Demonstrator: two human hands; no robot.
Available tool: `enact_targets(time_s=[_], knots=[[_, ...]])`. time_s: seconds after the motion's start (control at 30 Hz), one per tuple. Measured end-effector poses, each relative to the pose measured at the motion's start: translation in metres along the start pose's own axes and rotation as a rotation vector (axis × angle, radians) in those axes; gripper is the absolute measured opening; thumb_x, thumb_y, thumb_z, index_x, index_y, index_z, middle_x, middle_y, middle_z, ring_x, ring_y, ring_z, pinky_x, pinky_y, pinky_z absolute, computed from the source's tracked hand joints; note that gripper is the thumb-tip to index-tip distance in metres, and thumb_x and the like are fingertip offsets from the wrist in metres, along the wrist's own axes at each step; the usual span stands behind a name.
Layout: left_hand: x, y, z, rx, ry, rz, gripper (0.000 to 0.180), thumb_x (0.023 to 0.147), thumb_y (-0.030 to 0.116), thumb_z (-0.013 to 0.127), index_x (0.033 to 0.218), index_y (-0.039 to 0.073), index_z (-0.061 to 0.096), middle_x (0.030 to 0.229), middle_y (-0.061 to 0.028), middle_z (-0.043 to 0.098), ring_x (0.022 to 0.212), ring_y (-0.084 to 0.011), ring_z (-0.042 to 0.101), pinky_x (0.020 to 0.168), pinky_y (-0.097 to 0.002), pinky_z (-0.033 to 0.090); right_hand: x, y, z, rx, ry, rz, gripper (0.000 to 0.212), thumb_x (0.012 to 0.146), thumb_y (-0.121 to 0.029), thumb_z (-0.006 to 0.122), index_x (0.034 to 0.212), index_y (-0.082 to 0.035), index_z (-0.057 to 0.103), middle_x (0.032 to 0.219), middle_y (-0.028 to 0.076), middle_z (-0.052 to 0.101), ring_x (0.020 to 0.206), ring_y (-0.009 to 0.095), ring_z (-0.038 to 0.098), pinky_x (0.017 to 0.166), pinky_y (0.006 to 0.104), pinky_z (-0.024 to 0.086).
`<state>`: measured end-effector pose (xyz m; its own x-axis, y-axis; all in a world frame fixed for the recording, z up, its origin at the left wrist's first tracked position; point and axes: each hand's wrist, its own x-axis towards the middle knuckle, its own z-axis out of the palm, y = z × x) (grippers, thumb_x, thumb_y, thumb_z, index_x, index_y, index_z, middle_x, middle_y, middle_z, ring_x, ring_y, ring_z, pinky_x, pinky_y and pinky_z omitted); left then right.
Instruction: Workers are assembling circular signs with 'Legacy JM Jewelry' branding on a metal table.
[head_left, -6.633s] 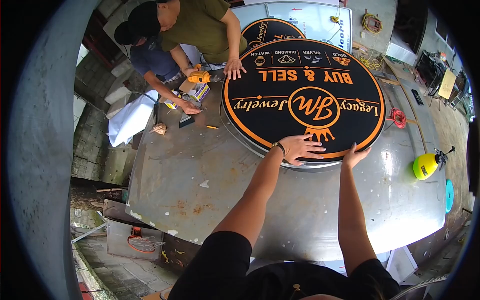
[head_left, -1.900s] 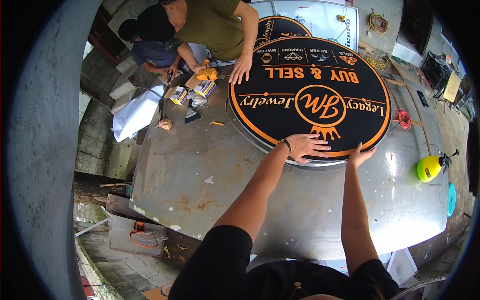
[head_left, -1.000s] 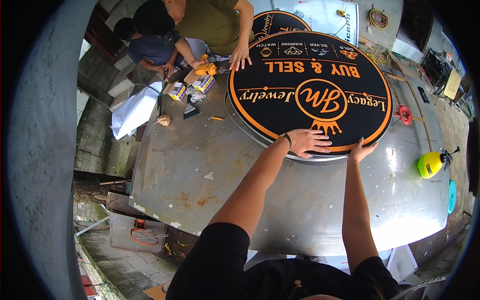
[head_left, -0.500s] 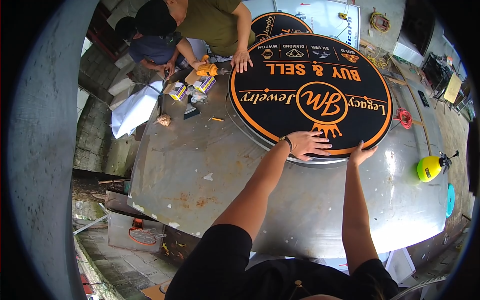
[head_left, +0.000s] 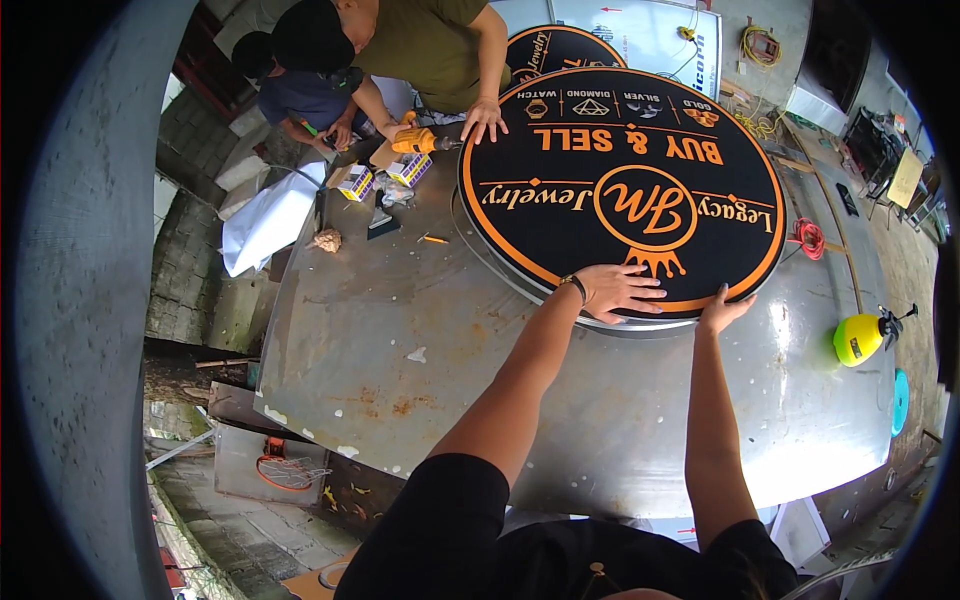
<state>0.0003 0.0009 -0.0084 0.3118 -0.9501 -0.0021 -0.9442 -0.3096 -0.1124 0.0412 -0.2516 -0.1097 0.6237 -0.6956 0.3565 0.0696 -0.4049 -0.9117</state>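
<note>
A large round black sign (head_left: 620,190) with orange lettering and an orange border lies on a metal table, its print upside down to me. My left hand (head_left: 615,291) rests flat near the sign's front edge, fingers spread beside the crown emblem. To its right, my right hand (head_left: 722,312) holds the rim, thumb on the upper face; its other fingers are partly hidden by the edge. Across the table a co-worker's hand (head_left: 485,118) presses the sign's far left edge. That person's other hand holds a yellow-orange power drill (head_left: 413,140) with its tip at the rim.
Small boxes (head_left: 355,183), a dark-bladed scraper (head_left: 382,222) and an orange-handled tool (head_left: 433,239) lie left of the sign on the metal table (head_left: 480,400). A red cable coil (head_left: 808,238) and yellow spray bottle (head_left: 857,340) are at right. A second person (head_left: 300,105) stands far left.
My hands keep their places, with the right fingers slightly more closed round the rim. The second person's hands have shifted, and a small green thing shows there. The drill stays at the sign's edge.
</note>
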Motion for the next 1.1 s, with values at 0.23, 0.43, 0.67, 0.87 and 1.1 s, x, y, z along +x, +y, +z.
enact_targets(time_s=[0.23, 0.43, 0.67, 0.87, 1.1], knots=[[0.000, -0.002, -0.003, -0.037, -0.002, -0.010, 0.066, 0.079, 0.031, 0.054, 0.137, 0.029, 0.021, 0.144, -0.0002, 0.020, 0.132, -0.0205, 0.020, 0.109, -0.0435, 0.017, 0.001, -0.004, 0.002, -0.006, 0.034, 0.005, 0.072, 0.080, -0.014, 0.061, 0.133, 0.007, 0.016, 0.136, 0.024, 0.023, 0.127, 0.035, 0.022, 0.106, 0.0378, 0.018], [-0.001, 0.000, -0.003, -0.037, -0.023, -0.025, 0.066, 0.079, 0.031, 0.054, 0.137, 0.028, 0.021, 0.144, -0.0006, 0.020, 0.132, -0.0204, 0.020, 0.109, -0.0435, 0.018, -0.002, -0.016, -0.003, -0.002, -0.024, 0.039, 0.072, 0.082, -0.010, 0.057, 0.134, 0.007, 0.011, 0.139, 0.023, 0.017, 0.130, 0.035, 0.017, 0.108, 0.0384, 0.015], [0.001, 0.001, -0.004, -0.057, -0.016, -0.024, 0.068, 0.078, 0.029, 0.055, 0.137, 0.028, 0.021, 0.144, -0.0009, 0.020, 0.132, -0.0204, 0.020, 0.109, -0.0436, 0.018, -0.001, -0.015, -0.005, 0.013, -0.017, 0.029, 0.072, 0.082, -0.010, 0.058, 0.134, 0.008, 0.012, 0.139, 0.023, 0.017, 0.130, 0.034, 0.017, 0.108, 0.0379, 0.015], [0.000, 0.000, -0.004, -0.084, -0.003, -0.024, 0.069, 0.078, 0.028, 0.055, 0.137, 0.028, 0.021, 0.144, -0.0012, 0.020, 0.132, -0.0206, 0.020, 0.110, -0.0403, 0.018, -0.001, -0.017, -0.004, 0.017, -0.020, 0.032, 0.072, 0.082, -0.010, 0.058, 0.133, 0.008, 0.011, 0.139, 0.023, 0.017, 0.130, 0.034, 0.017, 0.108, 0.0380, 0.015], [-0.001, 0.001, -0.002, -0.048, -0.023, -0.028, 0.073, 0.075, 0.030, 0.057, 0.138, 0.030, 0.019, 0.144, -0.0005, 0.019, 0.132, -0.0208, 0.020, 0.110, -0.0403, 0.018, -0.002, -0.016, -0.005, 0.002, -0.025, 0.014, 0.072, 0.082, -0.009, 0.057, 0.134, 0.008, 0.010, 0.138, 0.023, 0.018, 0.129, 0.034, 0.018, 0.108, 0.0383, 0.015]])
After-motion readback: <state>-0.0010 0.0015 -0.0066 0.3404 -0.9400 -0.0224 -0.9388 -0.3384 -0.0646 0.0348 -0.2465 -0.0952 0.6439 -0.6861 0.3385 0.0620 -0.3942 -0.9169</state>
